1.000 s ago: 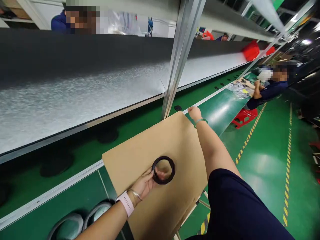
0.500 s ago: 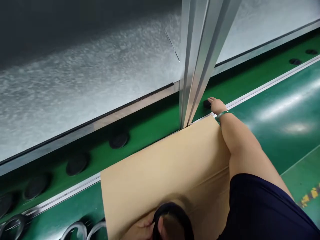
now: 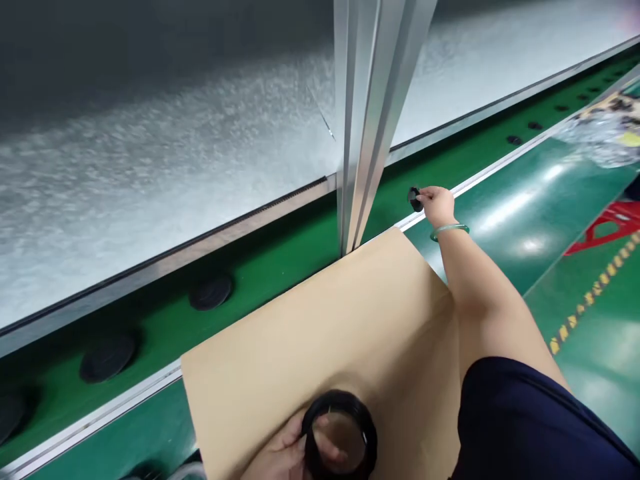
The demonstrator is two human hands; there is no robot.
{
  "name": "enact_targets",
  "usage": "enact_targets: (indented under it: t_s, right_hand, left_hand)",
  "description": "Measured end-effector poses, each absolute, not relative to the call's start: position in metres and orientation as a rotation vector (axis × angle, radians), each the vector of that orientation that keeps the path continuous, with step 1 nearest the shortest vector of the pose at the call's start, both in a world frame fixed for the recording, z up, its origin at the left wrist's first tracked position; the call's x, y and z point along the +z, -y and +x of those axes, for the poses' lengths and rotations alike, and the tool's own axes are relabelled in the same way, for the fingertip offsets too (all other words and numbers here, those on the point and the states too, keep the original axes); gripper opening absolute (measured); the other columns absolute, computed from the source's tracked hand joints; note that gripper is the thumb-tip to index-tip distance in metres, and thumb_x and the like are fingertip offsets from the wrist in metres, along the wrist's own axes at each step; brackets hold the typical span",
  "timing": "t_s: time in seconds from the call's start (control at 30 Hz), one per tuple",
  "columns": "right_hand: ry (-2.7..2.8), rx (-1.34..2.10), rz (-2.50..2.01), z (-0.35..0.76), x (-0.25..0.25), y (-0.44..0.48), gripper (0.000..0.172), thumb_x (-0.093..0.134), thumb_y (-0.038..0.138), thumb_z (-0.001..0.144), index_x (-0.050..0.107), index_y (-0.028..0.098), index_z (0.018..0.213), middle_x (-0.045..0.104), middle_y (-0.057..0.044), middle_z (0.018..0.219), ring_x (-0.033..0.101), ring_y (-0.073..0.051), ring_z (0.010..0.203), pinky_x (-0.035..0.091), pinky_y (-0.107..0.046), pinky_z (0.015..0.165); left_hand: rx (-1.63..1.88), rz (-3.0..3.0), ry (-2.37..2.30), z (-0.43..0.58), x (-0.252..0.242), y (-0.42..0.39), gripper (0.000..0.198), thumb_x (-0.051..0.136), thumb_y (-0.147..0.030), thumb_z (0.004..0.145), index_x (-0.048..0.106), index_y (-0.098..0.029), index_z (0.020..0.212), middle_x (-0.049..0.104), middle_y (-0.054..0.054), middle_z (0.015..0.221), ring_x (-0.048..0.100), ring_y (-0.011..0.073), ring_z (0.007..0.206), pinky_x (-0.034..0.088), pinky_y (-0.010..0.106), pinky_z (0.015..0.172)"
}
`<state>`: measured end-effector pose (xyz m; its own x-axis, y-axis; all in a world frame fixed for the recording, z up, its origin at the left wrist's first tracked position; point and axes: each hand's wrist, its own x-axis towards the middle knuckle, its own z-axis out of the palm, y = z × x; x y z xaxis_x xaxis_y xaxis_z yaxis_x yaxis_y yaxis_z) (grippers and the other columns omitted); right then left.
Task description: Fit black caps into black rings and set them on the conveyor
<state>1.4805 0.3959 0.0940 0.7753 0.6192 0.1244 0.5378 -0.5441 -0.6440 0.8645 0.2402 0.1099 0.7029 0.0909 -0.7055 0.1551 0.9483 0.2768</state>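
My left hand (image 3: pixel 283 453), low in the view, grips a black ring (image 3: pixel 369 437) by its left side, with fingers showing through the opening. Beneath it lies a brown cardboard sheet (image 3: pixel 280 353). Stretched out to the far right, my right hand (image 3: pixel 438 204) pinches a small round black part (image 3: pixel 415 199), tilted on edge over the green conveyor strip (image 3: pixel 285 257). That part's exact kind is too small to tell. Several flat black discs, among them one left of the cardboard (image 3: pixel 109 359), sit along the strip.
An upright aluminium post (image 3: pixel 363 133) stands at the cardboard's far edge. Behind the strip runs a metal-edged panel (image 3: pixel 200 167). Pale rings (image 3: pixel 187 471) show at the bottom left. Clear plastic bags (image 3: pixel 605 137) and a red frame (image 3: pixel 613 227) are at the right.
My right hand has lifted the small black part off the green strip. The black ring in my left hand has come further into view. The camera has turned right, and the discs appear further left.
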Motion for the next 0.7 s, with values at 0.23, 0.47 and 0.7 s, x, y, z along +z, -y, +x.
enact_targets:
  t_s: [0.23,0.47,0.7]
  right_hand:
    - [0.845,0.333,-1.897,1.313,0.219,-0.276,0.029,0.071,0.038,0.075,0.076,0.015,0.093,0.071,-0.005,0.084,0.058,-0.015,0.07,0.05,-0.032,0.069]
    - [0.94,0.59,-1.696,1.022,0.279,-0.185,0.011,0.072,0.033,0.08,0.076,0.023,0.083,0.067,-0.002,0.073,0.059,-0.017,0.064,0.05,-0.032,0.058]
    - [1.635,0.377,-1.444,0.689,0.355,-0.169,0.018,0.062,0.022,0.095,0.076,0.025,0.106,0.068,-0.005,0.085,0.065,-0.019,0.077,0.057,-0.036,0.069]
  left_hand:
    - [0.159,0.359,-0.711,0.858,0.181,-0.231,0.021,0.078,-0.029,0.081,0.072,-0.021,0.099,0.073,0.01,0.112,0.068,0.0318,0.115,0.049,0.05,0.104]
    - [0.25,0.653,-0.95,0.715,0.256,-0.229,0.038,0.086,-0.018,0.065,0.069,-0.014,0.098,0.076,0.01,0.099,0.071,0.025,0.097,0.053,0.036,0.092]
    - [0.328,0.905,-0.964,0.459,0.332,-0.215,0.038,0.089,-0.015,0.061,0.063,-0.015,0.089,0.078,0.01,0.095,0.072,0.0259,0.092,0.054,0.041,0.09]
